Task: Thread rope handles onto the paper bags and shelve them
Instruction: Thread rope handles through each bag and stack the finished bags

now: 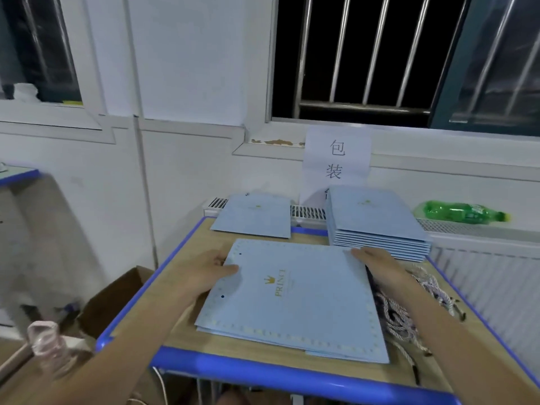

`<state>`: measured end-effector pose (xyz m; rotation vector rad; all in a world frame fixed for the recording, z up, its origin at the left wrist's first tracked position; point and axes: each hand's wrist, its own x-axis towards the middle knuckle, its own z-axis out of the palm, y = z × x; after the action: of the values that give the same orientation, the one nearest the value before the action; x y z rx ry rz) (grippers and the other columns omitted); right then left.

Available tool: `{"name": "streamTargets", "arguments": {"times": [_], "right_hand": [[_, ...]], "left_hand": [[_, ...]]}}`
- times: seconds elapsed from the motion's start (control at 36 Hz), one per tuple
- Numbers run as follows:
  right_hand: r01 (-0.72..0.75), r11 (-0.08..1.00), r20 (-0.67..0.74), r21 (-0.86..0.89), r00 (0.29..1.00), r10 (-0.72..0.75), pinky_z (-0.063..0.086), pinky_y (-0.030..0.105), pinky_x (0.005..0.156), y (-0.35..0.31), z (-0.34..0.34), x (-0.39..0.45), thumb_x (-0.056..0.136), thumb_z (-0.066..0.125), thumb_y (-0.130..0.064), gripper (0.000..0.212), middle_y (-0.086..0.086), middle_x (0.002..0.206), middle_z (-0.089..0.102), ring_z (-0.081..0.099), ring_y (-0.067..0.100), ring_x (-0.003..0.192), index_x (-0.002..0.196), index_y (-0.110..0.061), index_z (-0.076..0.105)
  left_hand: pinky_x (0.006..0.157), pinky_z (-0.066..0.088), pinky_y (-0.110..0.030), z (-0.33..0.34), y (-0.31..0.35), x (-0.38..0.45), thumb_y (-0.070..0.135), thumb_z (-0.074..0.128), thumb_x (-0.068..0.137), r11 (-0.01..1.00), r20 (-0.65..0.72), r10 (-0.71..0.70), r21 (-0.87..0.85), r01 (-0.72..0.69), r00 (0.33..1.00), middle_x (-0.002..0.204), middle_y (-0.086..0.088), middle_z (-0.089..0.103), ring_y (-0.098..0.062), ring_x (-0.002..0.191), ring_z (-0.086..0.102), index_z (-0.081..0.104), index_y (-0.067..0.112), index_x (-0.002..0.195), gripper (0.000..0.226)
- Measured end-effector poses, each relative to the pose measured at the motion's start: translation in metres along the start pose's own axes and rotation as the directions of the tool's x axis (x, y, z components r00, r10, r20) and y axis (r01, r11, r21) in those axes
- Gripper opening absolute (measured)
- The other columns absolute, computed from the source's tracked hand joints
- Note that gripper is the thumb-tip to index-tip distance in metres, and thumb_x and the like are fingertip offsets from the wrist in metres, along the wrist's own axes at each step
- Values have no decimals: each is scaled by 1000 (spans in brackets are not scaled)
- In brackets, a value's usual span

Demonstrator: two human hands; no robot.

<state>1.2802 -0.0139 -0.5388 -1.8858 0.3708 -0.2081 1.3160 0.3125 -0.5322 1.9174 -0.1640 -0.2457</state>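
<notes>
Flat paper bag (pixel 295 299) lies mid-surface (pixel 187 343), holes at its left edge. Left hand (pixel 210 268) pinches that edge; right hand's (pixel 377 264) grip rests flat on the far edge, fingers straight. Risk: bag drags the ropes (pixel 400 317) tucked under its right side and tangles them. Stacked bags (pixel 377 223) and a green bottle (pixel 458 211) crowd behind.

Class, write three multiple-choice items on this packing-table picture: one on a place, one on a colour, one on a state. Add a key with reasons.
1. Where do the rope handles lie?
A. right of the front paper bag
B. on the windowsill
C. in the cardboard box

2. What colour is the table's edge?
A. red
B. blue
C. black

3. How does the left hand meet that bag?
A. hovers apart
B. thumb on top at its left edge
C. clenched, away from it

Key: 1 A, the ropes spread beside its right edge; 2 B, the rim is blue; 3 B, the thumb rests on the bag.
</notes>
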Motion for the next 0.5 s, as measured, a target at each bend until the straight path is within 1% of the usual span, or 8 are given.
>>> {"name": "streamTargets", "arguments": {"times": [0.06,0.08,0.14,0.22,0.31,0.36,0.44,0.5], "right_hand": [[31,995,-2,-94,1000,-32,49,34,71,4,-7,-3,96,52,-26,35,21,95,66,61,31,84,94,6,65],[38,992,7,-121,999,-38,49,33,67,5,-11,-6,97,51,-23,30,19,93,66,61,29,81,92,2,66],[67,982,21,-177,998,-64,52,36,71,9,-21,-9,97,49,-15,22,19,91,66,63,27,80,85,-7,66],[132,916,73,-378,991,-113,50,38,83,15,-36,-11,96,47,-8,22,10,92,68,62,19,82,84,-14,65],[232,787,183,-571,971,-154,42,15,75,11,-45,-15,90,56,-7,17,-4,96,63,57,11,92,99,-13,69],[274,749,247,-604,957,-151,37,3,72,10,-48,-15,86,61,-5,22,-6,99,61,55,10,97,104,-13,69],[307,669,279,-677,948,-153,34,0,72,8,-48,-10,79,61,3,28,-9,96,60,53,8,96,102,-10,70],[343,590,297,-731,938,-177,34,4,70,7,-45,-7,78,59,5,26,-17,86,56,51,5,88,93,-11,72]], "left_hand": [[52,46,-17,-1,-3,5,0,59,90,1000,-40,10,-4,-11,999,85,-9,61,-14,67,57,55,8,83,11],[53,46,-20,-3,-4,6,-2,58,90,1000,-47,6,-11,-7,999,87,-11,60,-16,69,57,54,5,88,8],[58,43,-24,-8,-8,8,-5,55,90,1000,-67,2,3,-2,998,89,-11,57,-17,71,56,52,3,93,9],[60,41,-28,-14,-14,11,-12,53,89,1000,-148,7,9,-6,989,82,-11,55,-17,65,55,50,10,77,25],[56,43,-29,-18,-17,11,-17,49,87,999,-199,-3,-49,-7,980,75,-13,56,-19,58,56,49,10,71,31],[59,41,-32,-16,-19,12,-12,52,87,1000,-193,-19,-17,16,981,84,-14,56,-21,65,54,50,10,75,26],[55,37,-30,-5,-18,10,0,55,89,998,-191,-38,46,48,981,91,-7,57,-17,69,53,53,9,94,11],[55,38,-30,2,-18,11,4,56,89,998,-202,-36,49,47,979,96,-7,59,-18,72,55,52,9,105,17]]}}
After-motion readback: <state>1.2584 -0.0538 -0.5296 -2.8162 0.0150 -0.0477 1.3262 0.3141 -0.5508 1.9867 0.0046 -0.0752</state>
